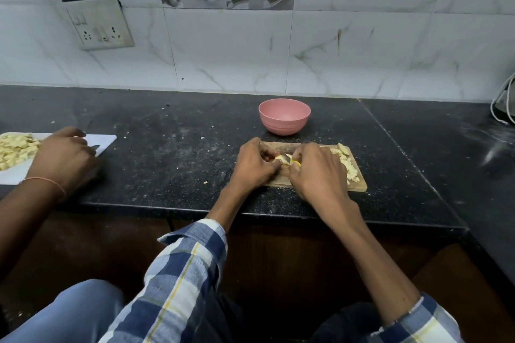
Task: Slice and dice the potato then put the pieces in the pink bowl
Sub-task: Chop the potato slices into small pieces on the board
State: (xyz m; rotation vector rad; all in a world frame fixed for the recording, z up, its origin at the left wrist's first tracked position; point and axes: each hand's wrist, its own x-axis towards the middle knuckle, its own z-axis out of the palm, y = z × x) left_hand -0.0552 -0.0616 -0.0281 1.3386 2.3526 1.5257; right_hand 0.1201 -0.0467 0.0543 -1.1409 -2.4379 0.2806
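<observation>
Black counter is carrying the board (359, 185); left hand (255, 164) is pinching the potato (279, 159), right hand (317, 172) is gripping the knife (289, 159); curled fingertips should be staying behind the blade.

Beyond the two hands' grip on the wooden board (359, 185), bare black counter (181, 133) lay open up to the pink bowl (284, 117). Right of the grip, diced pieces (347, 164) crowded the board; far left, another person's hand (62, 157) occupied a white board (107, 140).
</observation>
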